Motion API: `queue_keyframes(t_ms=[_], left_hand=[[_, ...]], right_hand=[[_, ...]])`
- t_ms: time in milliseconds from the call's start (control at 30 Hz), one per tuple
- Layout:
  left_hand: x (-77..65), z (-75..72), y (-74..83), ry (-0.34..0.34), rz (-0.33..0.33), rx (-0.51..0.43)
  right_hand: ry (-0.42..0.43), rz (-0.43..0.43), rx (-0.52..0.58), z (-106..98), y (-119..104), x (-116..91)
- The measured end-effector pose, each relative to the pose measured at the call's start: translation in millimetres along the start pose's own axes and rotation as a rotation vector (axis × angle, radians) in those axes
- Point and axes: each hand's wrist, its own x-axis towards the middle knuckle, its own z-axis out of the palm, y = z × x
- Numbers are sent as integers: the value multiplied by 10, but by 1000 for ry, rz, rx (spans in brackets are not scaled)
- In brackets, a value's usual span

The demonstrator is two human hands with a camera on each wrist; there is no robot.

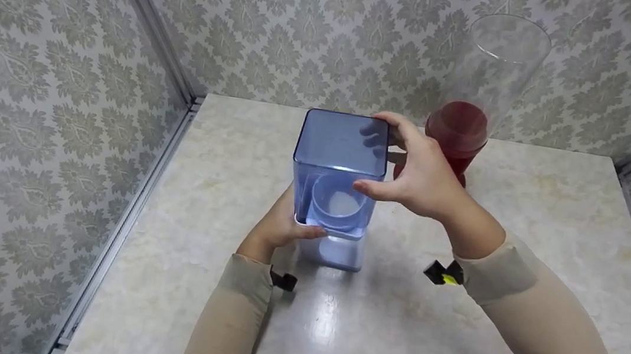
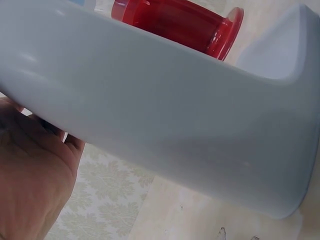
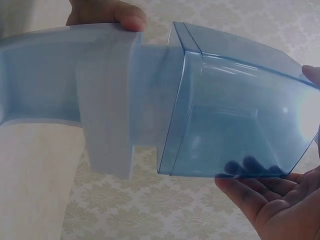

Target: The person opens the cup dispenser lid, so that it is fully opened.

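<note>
In the head view, a see-through blue box-shaped container (image 1: 340, 144) is at the top of a pale blue-white plastic stand (image 1: 342, 254) on the table. My right hand (image 1: 425, 175) grips the container from its right side, thumb in front and fingers behind. Lower down, my left hand (image 1: 280, 226) holds the upper part of the stand, with its thumb across the front edge. From the right wrist, the container (image 3: 235, 110) sits over a narrower collar (image 3: 155, 95), whose lower part shows between it and the stand. The stand's smooth side (image 2: 150, 110) fills the left wrist view.
Behind my right hand is a red base (image 1: 456, 128) bearing a tall clear open cylinder (image 1: 496, 73). Patterned walls (image 1: 307, 39) border the light marble-look table (image 1: 219, 190) at the back and sides.
</note>
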Motion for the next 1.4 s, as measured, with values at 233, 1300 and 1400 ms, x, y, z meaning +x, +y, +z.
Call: queue_keyframes(t_ms=[233,1300,1400], left_hand=[[25,-13,26,17,3,-16],[11,-11,2,13,48,3],[15,-18,-2,8,46,-6]], right_hand=[[80,-79,20,-218,-128,127],[53,322,-139,41,1139,720],[43,349,-135,104,1302,752]])
